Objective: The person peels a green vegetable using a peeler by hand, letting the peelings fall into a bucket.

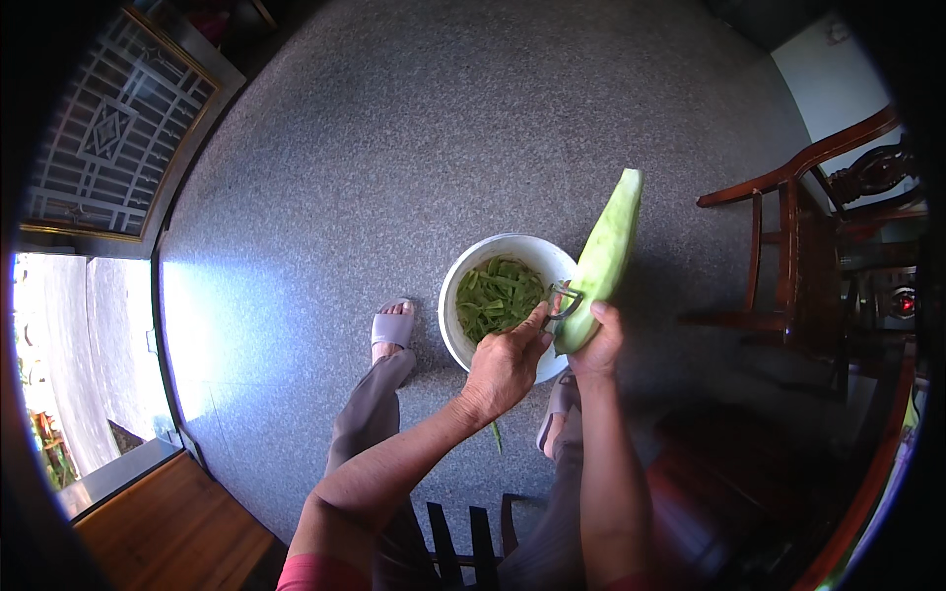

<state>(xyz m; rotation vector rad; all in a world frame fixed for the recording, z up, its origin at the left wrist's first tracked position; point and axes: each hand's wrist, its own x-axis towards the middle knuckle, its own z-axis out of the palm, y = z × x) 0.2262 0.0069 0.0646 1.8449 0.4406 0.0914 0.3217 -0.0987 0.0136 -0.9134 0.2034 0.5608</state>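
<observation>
In my left hand [510, 362] is a Y-shaped vegetable peeler [566, 301], its head against the side of a long, pale green peeled gourd [607, 244]. My right hand [600, 343] grips the gourd near its lower, rounded end, and the narrower end points up and away. Both hands are over the near right rim of a white round bucket [449, 295]. Inside the bucket lies a heap of green peel strips [499, 295]. The peeler's handle is mostly hidden by my left fingers.
The bucket stands on a grey speckled floor [414, 148] between my sandalled feet. A dark wooden chair [791, 221] is at the right. A glazed door panel with a lattice [118, 129] and a bright doorway are at the left, with a wooden surface [174, 524] below. A green strip [496, 437] lies on the floor.
</observation>
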